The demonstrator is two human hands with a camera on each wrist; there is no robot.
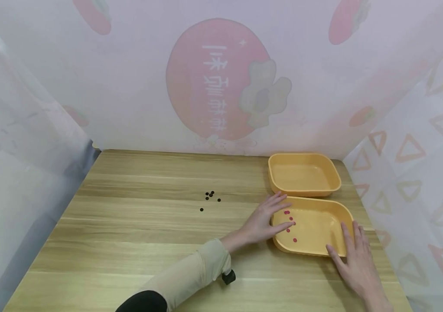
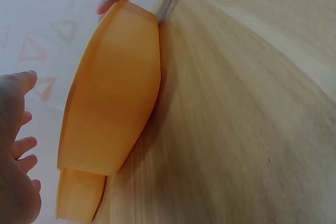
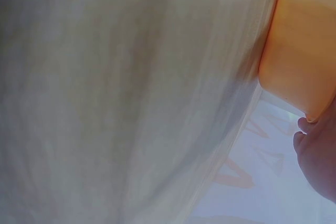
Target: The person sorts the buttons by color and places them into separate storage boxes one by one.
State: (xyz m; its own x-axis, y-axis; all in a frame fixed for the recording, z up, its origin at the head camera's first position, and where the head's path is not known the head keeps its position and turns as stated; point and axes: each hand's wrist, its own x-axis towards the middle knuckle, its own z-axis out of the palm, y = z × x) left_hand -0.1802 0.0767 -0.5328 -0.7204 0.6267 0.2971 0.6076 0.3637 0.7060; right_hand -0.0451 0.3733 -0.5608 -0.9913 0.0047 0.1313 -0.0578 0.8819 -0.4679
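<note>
The nearer yellow tray (image 1: 315, 225) sits at the table's right side, with several small red discs (image 1: 294, 240) spread over the left of its floor. My left hand (image 1: 260, 221) reaches across that tray's left end, fingers spread; in the left wrist view its fingers look relaxed and hold nothing. At the opposite end, my right hand (image 1: 356, 260) rests on the rim with extended fingers, the thumb lying near the front right corner. The right wrist view shows fingertips (image 3: 299, 140) right at the rim; the rest of that grasp is partly hidden.
A second yellow tray (image 1: 303, 173) stands directly behind the first. Several small black discs (image 1: 201, 209) lie on the wooden table (image 1: 147, 225), left of the trays. Printed cloth (image 1: 128, 86) hangs at the back and both sides. A small black block (image 1: 228, 277) sits at the left cuff.
</note>
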